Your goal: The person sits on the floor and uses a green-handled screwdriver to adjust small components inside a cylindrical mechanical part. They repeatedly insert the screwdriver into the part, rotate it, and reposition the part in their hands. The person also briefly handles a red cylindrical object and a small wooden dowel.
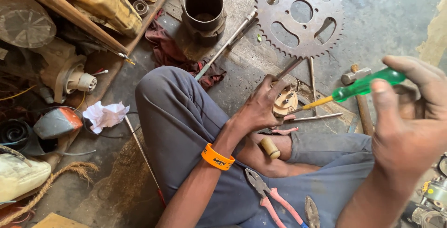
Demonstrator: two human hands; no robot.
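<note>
At the far left, cluttered machine parts under a wooden plank (70,11) are cut off by the frame edge and hard to identify; a crumpled white paper (104,115) lies near them. Further right, a dark metal cylinder (203,6) stands open, its inside shadowed with only a dull floor showing. The left hand (258,109), fingers curled, grips a small round tan part (285,100) above the knee. A large sprocket (300,14) lies beyond. The right hand (409,116) pinches a green-handled screwdriver (354,89), tip touching the part. Pliers (270,197) rest on the lap, partly cut off.
</note>
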